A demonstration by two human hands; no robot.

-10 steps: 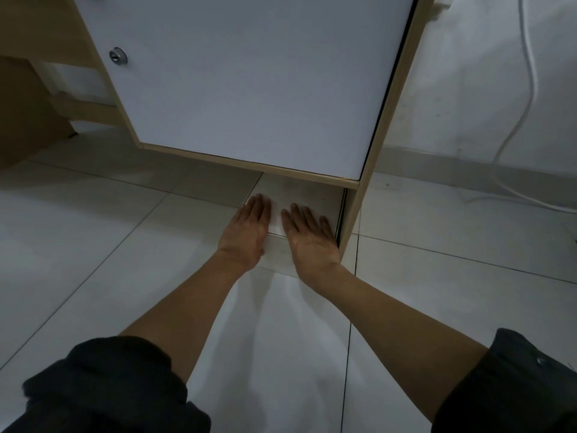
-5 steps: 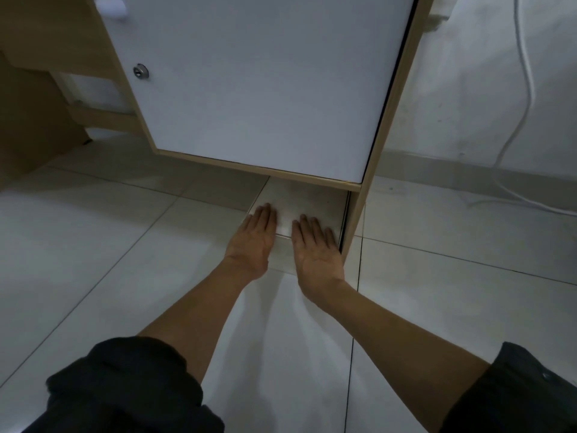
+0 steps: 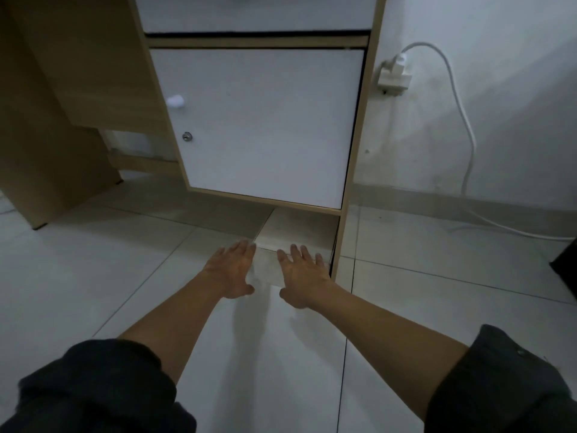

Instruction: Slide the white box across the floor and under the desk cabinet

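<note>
The white box (image 3: 296,229) lies flat on the tiled floor, most of it under the desk cabinet (image 3: 265,126), against the cabinet's right wooden side panel (image 3: 343,239). Only its near end sticks out. My left hand (image 3: 232,270) is flat with fingers spread at the box's near left corner. My right hand (image 3: 301,273) is flat with fingers spread against the box's near face. Neither hand grips anything.
The cabinet has a white door with a knob (image 3: 175,101) and a lock (image 3: 186,136). A wooden desk panel (image 3: 56,170) stands at the left. A wall socket (image 3: 394,78) with a white cable (image 3: 468,145) is on the right wall. A dark object (image 3: 566,270) is at the right edge.
The view has tilted up and pulled back, showing more of the cabinet. My hands have drawn back from the box's top to its near face and spread apart.
</note>
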